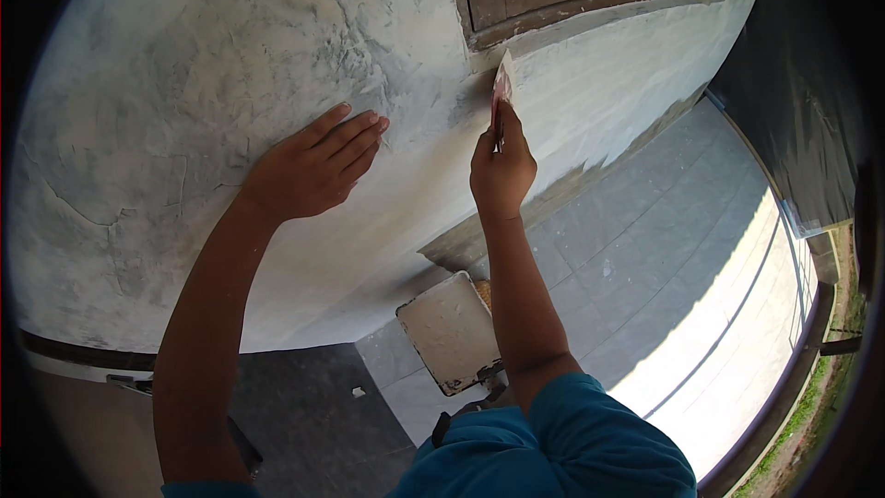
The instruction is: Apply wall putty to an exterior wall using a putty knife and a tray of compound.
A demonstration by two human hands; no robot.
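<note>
My left hand (318, 161) lies against the patchy grey and white wall (230, 55), its fingers stretched out and holding nothing. To its right, my right hand (503, 166) is closed round the handle of a putty knife (502, 83). The tool's pale blade points up toward the lower corner of a brown wooden window frame (572, 0). Whether the blade touches the wall is hard to tell. Grey smears and rough streaks cover the wall beside my left hand, while the part under the window is whiter and smoother.
Below my hands stands a cream tray with a dark, chipped rim (406, 318). Grey tiles (608, 221) cover the floor at the right, partly in bright sunlight. Dark sheeting (784, 101) hangs at the far right. Darker floor (313, 415) lies at the lower left.
</note>
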